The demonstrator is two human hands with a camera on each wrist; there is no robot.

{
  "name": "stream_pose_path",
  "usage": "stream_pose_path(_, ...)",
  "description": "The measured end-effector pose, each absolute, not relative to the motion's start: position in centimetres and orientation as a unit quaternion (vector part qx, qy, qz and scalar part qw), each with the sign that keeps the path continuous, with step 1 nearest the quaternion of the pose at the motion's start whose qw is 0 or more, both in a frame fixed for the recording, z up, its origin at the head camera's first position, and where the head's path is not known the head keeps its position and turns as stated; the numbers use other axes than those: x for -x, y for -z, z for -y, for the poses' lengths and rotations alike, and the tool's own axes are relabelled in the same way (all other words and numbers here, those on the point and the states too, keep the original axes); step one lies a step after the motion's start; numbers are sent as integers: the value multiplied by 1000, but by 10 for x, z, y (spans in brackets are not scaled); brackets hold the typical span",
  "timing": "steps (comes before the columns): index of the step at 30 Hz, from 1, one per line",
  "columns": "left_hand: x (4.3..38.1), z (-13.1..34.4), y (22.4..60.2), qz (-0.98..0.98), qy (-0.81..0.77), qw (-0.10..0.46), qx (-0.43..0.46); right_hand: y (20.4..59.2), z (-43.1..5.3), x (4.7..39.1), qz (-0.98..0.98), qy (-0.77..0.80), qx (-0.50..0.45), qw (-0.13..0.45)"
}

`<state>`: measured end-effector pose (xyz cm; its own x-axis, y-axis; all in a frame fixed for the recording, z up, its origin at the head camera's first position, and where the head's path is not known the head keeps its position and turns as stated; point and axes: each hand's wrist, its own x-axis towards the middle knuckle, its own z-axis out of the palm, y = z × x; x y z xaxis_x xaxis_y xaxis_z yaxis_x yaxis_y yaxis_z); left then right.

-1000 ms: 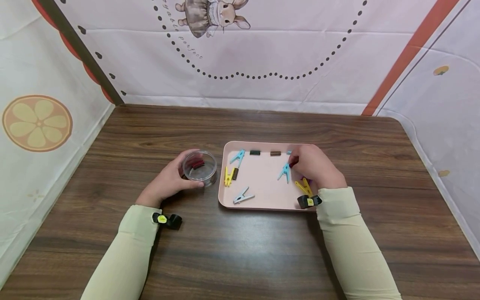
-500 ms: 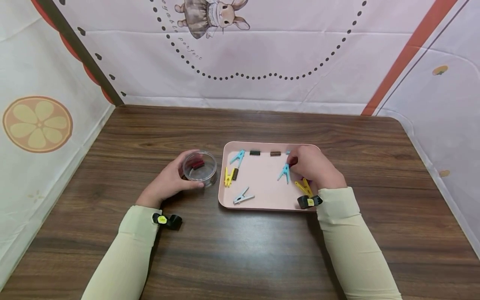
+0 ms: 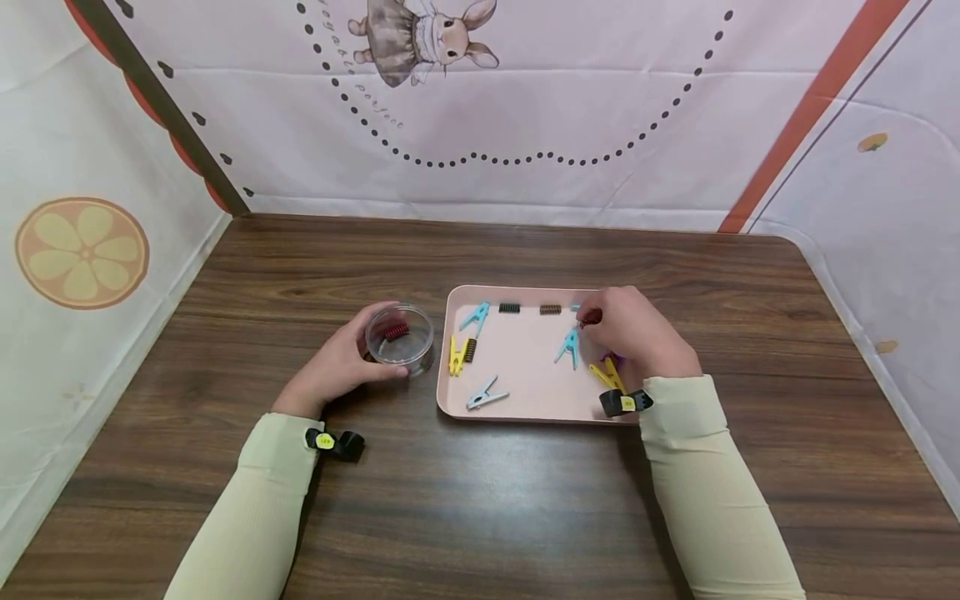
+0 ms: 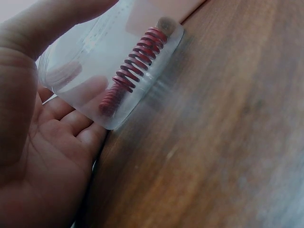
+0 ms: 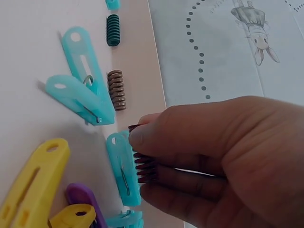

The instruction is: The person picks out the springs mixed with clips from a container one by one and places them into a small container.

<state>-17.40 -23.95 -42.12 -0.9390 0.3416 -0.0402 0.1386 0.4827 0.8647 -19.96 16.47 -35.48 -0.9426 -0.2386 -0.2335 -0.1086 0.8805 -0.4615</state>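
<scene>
- Not a huge change: next to half a second earlier, the right hand (image 3: pixel 636 333) had edged slightly rightward, and a bit more of the dark red spring (image 5: pixel 145 169) was peeking out at its fingertips.
- My read: it already had the spring, but hadn't carried it away from the pink tray (image 3: pixel 532 358). The spring was at the tray's far right; couldn't tell if it was touching the bottom.
- Grip check: right thumb and fingers were pinching that spring. The left hand (image 3: pixel 337 360) was curled round the clear cup (image 3: pixel 405 359), just left of the tray, and that pair had barely budged.
- Head cam gave the whole layout, but the right hand blocked a lot. Right wrist cam showed a light blue clip (image 5: pixel 122 168) just beside the fingertips, only a sliver from above, plus way more of the purple clip (image 5: pixel 84 195).
- Left wrist cam was best for the bright red spring (image 4: pixel 139 59) lying low inside the cup. The smaller red bit at one end? Second spring or distortion through the plastic, honestly couldn't tell.
</scene>
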Motion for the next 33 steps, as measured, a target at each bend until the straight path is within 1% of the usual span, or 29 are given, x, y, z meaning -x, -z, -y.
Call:
stream_pose_path(5,174,239,418,-852,-494,108,-138,351,-162,200,-959,231,93,136)
stream_pose_path(18,171,241,419,-853,-491,103,-142,350,-155,193,-958,232,154,73)
stream_pose_path(33,153,231,422,-854,-493,90,-138,349,-152,180,-950,233,205,34)
